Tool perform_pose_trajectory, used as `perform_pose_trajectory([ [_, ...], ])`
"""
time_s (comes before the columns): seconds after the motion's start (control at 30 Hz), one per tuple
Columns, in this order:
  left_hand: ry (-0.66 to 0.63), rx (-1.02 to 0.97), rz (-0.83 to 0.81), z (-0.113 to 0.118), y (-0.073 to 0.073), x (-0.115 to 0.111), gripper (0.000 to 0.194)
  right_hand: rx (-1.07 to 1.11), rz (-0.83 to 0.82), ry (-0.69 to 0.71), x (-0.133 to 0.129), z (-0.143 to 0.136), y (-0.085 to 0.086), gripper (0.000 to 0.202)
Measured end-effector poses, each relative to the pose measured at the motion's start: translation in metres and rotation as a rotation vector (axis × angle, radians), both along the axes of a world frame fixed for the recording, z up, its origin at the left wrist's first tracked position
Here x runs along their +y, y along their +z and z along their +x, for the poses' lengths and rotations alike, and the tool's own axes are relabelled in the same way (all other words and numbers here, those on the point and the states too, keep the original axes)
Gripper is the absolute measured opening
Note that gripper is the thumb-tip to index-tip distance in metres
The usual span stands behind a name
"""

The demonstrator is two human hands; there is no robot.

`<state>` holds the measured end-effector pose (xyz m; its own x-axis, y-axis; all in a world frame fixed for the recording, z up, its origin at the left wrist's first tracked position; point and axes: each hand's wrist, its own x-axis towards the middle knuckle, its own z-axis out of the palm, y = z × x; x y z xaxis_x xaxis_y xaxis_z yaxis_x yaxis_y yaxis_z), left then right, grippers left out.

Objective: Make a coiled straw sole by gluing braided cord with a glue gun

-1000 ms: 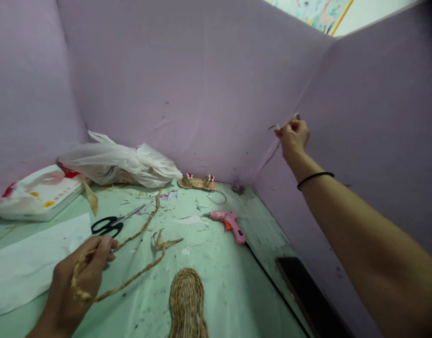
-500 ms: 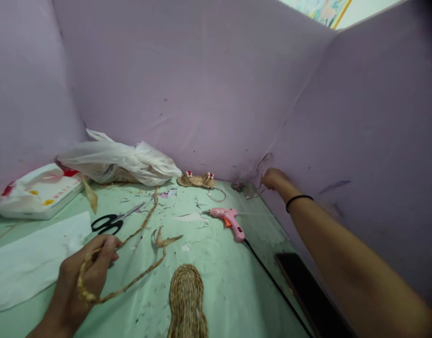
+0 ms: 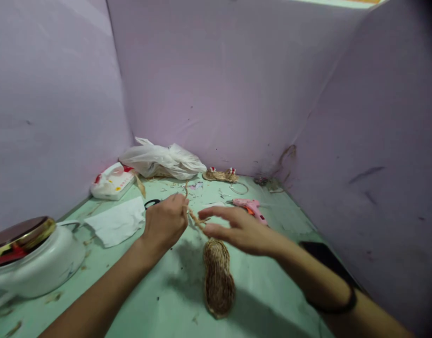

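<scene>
My left hand is closed round a twisted straw cord, which runs out from the fist toward my right hand. Fingers apart, my right hand hovers beside the cord's other side; whether its fingertips touch the cord I cannot tell. Just below both hands is a woven straw sole, shaped like a small shoe sole. A pink glue gun lies behind my right hand. The scissors' black handle shows partly behind my left hand.
A white pot with a dark lid stands at the left. Behind are a white cloth, a box, a plastic bag and a straw piece with red-white beads. A dark flat object lies at right, near purple walls.
My right hand has come back from the far right corner to the cord at the middle. My left hand has moved toward the centre, still holding the cord. The view has shifted left.
</scene>
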<state>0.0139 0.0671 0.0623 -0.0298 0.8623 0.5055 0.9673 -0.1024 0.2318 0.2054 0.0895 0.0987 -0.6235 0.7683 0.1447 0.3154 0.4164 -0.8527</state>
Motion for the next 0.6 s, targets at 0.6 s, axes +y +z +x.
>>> perform_pose_trajectory([
  [0.6,-0.390,-0.061,0.085,-0.037,-0.012,0.007,0.022,0.091,-0.446,-0.459,-0.087,0.129,0.009,0.037],
])
